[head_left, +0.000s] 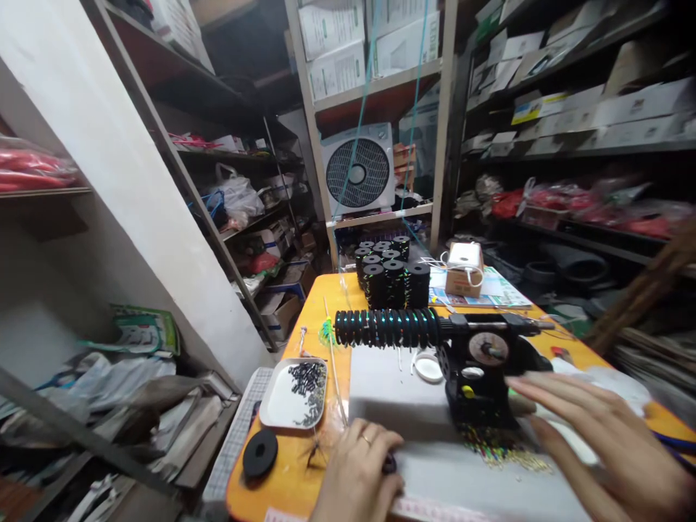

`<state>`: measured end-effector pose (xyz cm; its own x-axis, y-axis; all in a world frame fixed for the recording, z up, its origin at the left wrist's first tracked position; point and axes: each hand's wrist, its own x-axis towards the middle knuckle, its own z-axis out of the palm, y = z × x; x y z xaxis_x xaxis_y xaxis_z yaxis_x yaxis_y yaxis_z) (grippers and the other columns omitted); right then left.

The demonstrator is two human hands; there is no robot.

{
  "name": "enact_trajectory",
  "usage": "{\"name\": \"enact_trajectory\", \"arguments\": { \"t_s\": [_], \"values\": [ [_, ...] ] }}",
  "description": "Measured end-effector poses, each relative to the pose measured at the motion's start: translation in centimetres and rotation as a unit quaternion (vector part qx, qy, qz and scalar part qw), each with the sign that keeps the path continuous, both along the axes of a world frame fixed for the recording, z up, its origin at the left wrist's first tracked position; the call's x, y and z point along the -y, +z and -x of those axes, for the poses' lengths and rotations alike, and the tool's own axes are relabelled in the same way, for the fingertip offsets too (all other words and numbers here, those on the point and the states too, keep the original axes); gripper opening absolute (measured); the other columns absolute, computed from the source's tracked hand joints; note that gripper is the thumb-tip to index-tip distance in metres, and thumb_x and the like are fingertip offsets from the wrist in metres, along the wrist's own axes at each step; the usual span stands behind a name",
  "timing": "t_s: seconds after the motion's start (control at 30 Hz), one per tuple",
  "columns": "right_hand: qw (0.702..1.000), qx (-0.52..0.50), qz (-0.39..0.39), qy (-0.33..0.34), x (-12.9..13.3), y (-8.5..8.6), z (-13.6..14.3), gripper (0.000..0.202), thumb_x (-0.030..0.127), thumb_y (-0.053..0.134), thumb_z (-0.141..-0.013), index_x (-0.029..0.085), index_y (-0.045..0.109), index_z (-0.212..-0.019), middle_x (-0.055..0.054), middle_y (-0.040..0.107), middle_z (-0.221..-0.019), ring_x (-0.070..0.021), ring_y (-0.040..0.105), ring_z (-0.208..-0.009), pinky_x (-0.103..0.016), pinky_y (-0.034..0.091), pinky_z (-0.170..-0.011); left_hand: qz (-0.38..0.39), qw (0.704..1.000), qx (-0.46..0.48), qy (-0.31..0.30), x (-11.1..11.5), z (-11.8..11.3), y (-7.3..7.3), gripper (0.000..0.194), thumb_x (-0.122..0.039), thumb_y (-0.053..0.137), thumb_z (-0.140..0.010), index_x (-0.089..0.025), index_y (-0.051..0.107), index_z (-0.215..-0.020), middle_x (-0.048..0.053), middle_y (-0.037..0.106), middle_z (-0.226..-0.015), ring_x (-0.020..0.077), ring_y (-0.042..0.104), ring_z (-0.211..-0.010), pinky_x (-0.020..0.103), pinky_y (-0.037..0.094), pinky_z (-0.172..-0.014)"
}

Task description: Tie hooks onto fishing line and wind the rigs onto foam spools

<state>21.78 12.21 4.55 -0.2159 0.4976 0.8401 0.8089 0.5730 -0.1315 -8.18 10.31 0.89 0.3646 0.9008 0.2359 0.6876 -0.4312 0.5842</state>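
My left hand [359, 467], with a ring on one finger, is low on the table, its fingers curled about a small dark round piece [389, 462] that they mostly hide. My right hand [603, 431] is slightly blurred at the right, fingers stretched and thumb apart. Between them is a pale handle-like part [522, 404] beside a black hand-cranked machine [478, 362]; whether they touch it I cannot tell. From the machine a row of black ringed discs [386, 328] with shiny green-blue bits extends leftward. Loose colourful and gold bits [503, 453] lie under the machine.
A white tray [277, 388] holds small black and metallic pieces. Left of my left hand lies a black disc [259, 454]. Several black spools [392, 279] stand at the back, left of a small box with a white device [465, 268]. Beyond is a fan [357, 170] between shelves.
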Motion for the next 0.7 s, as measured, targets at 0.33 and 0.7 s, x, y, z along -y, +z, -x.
{"name": "enact_trajectory", "arguments": {
  "t_s": [0.33, 0.7],
  "values": [
    [0.978, 0.195, 0.054, 0.042, -8.6, 9.0, 7.5, 0.054, 0.044, 0.035, -0.102, 0.017, 0.039, -0.148, -0.010, 0.049, -0.148, -0.0276, 0.044, -0.137, -0.057, 0.034, -0.113, -0.038, 0.907, 0.402, 0.123, -7.5, 2.2, 6.6, 0.042, -0.044, 0.048, -0.097, -0.024, 0.042, -0.134, 0.012, 0.045, -0.145, 0.0226, 0.042, -0.136, 0.041, 0.034, -0.112],
    [0.966, 0.214, 0.097, 0.104, -10.1, 11.5, 10.6, 0.058, 0.052, 0.033, -0.100, 0.019, 0.042, -0.147, -0.010, 0.041, -0.154, -0.0292, 0.031, -0.145, -0.062, 0.023, -0.117, -0.039, 0.893, 0.427, 0.136, -7.4, 2.2, 6.4, 0.042, -0.049, 0.047, -0.096, -0.024, 0.045, -0.131, 0.011, 0.050, -0.140, 0.0229, 0.044, -0.134, 0.044, 0.032, -0.115]
  ]
}}
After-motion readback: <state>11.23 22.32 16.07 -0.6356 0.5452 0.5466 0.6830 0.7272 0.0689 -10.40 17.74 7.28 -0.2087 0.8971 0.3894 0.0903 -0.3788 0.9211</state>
